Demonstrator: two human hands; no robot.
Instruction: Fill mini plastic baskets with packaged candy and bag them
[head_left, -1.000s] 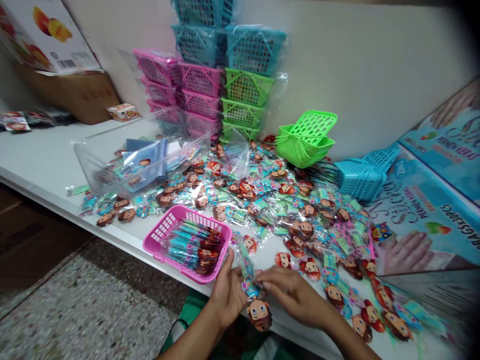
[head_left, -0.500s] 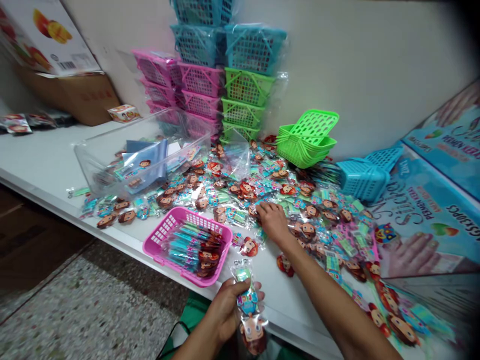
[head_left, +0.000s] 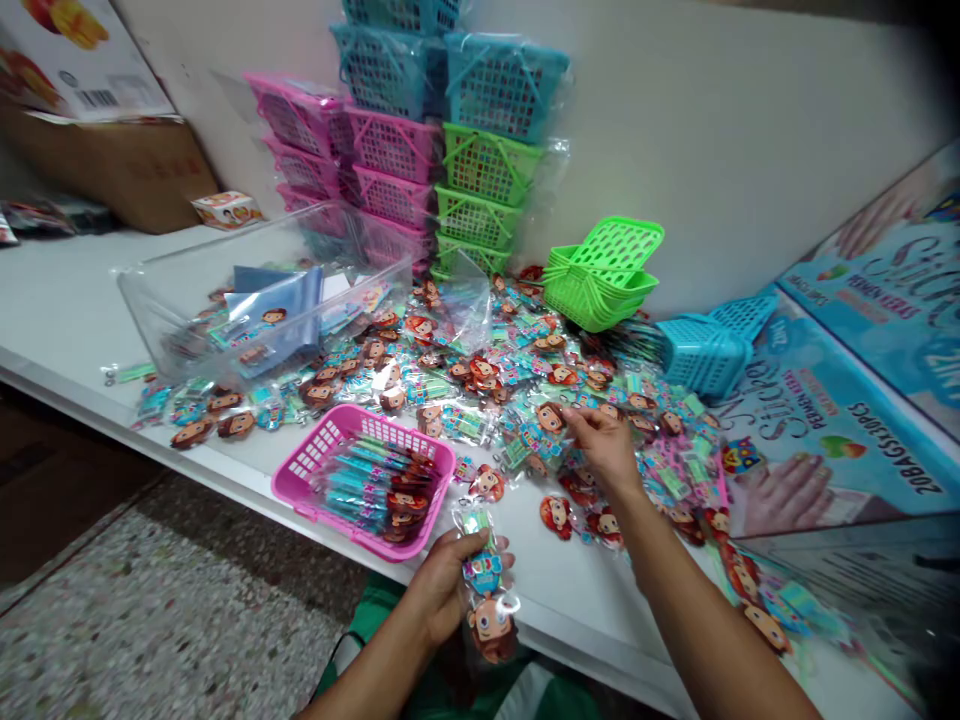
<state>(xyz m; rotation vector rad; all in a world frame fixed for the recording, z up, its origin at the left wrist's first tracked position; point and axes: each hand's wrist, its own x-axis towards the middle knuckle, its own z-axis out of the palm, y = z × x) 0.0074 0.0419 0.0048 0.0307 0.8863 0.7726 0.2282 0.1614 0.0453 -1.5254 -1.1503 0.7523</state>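
The left hand [head_left: 444, 588] has a narrow grip on one clear packet [head_left: 484, 574], its thumb across the packet's middle; the packet's brown-haired printed head sticks out below the fingers, toward the person. The right hand [head_left: 611, 452] holds a second packet [head_left: 541, 432] by its head end, grip pinched, over the loose pile [head_left: 484, 372] on the tabletop [head_left: 60, 295]. One pink basket [head_left: 390, 428] stands by the tabletop's front edge, beside the left hand; the packets in it overlap under shiny plastic, perhaps about ten of them. Behind, the wrapped stack shows three blue baskets [head_left: 506, 88] and three green baskets [head_left: 476, 216]. One nest of bright green baskets [head_left: 596, 300] sits beyond the pile.
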